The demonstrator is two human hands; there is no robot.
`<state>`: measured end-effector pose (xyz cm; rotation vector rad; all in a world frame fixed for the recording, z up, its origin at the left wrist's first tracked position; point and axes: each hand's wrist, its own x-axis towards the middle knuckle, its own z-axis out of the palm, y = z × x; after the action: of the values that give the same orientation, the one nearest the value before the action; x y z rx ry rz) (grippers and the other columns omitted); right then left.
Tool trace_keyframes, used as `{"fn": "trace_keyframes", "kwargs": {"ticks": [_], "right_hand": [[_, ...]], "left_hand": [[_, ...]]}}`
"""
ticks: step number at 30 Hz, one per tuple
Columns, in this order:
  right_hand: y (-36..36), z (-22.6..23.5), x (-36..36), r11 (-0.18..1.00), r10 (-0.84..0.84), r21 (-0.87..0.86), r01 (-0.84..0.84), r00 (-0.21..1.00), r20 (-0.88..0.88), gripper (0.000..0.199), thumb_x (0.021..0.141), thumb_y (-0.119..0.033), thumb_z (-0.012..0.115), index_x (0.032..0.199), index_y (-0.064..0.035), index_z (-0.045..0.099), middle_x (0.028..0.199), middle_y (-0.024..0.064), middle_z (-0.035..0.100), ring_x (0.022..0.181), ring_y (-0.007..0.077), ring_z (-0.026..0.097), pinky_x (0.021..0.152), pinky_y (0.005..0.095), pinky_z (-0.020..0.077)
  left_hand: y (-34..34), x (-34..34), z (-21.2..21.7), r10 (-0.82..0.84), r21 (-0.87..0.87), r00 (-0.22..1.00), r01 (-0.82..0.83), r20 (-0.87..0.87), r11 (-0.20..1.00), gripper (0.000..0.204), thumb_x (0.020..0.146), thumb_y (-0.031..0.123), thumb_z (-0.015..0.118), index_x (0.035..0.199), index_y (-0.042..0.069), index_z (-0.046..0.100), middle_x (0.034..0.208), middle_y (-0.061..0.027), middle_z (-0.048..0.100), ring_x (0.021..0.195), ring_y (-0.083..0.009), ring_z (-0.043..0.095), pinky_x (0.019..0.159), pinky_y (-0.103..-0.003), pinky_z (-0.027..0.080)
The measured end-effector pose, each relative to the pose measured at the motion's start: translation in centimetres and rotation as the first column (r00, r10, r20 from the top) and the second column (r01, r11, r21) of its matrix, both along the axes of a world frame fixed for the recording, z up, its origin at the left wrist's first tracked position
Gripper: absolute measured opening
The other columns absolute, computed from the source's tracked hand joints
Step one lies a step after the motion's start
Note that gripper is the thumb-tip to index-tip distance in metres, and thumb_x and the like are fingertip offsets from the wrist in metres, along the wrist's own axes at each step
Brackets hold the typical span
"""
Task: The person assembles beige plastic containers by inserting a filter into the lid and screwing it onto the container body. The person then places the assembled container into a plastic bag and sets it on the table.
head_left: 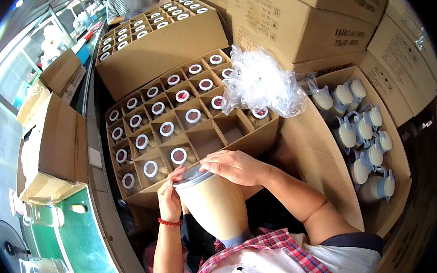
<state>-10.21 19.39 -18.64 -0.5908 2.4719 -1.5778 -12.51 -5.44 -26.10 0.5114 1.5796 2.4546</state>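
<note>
A tall cream container with a blue-grey base leans against my front, its top tilted away from me. It carries a grey lid. My left hand, with a red bead bracelet at the wrist, is closed on the left edge of that lid. From the right, my right hand lies over the lid's far edge, fingers bent against it. Just beyond my hands is a divided cardboard box. Most of its cells hold jars with white-rimmed, dark red tops; a few cells in front hold none.
Crumpled clear plastic bags lie on the box's right corner. An open carton of blue-handled jugs stands at right. Behind are another divided box and stacked cartons. A green-topped bench runs along the left. A person is at the far end.
</note>
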Motion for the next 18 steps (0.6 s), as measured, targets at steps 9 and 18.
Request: {"fn": "trace_keyframes", "kwargs": {"ticks": [9, 18], "right_hand": [[-0.4, -5.5, -4.0, 0.542, 0.431, -0.727, 0.421, 0.603, 0.671, 0.058, 0.101, -0.048, 0.033, 0.119, 0.0036, 0.054, 0.12, 0.0167, 0.062, 0.111, 0.0255, 0.06, 0.099, 0.0378, 0.0434], [0.6, -5.3, -6.0, 0.824, 0.253, -0.56, 0.084, 0.83, 0.496, 0.065, 0.101, -0.051, 0.026, 0.12, 0.0028, 0.058, 0.125, 0.0182, 0.06, 0.113, 0.026, 0.06, 0.103, 0.04, 0.0405]], "left_hand": [[5.4, 1.7, 8.3, -0.135, -0.623, 0.782, -0.365, -0.609, 0.692, 0.017, 0.091, 0.011, 0.057, 0.099, 0.002, 0.068, 0.103, -0.0141, 0.067, 0.104, -0.0293, 0.059, 0.094, -0.04, 0.041], [2.8, 0.6, 2.5, 0.146, -0.322, 0.988, -0.121, 0.053, 0.939, 0.032, 0.098, 0.021, 0.05, 0.098, -0.006, 0.067, 0.098, -0.0125, 0.068, 0.093, -0.0208, 0.063, 0.087, -0.029, 0.046]]}}
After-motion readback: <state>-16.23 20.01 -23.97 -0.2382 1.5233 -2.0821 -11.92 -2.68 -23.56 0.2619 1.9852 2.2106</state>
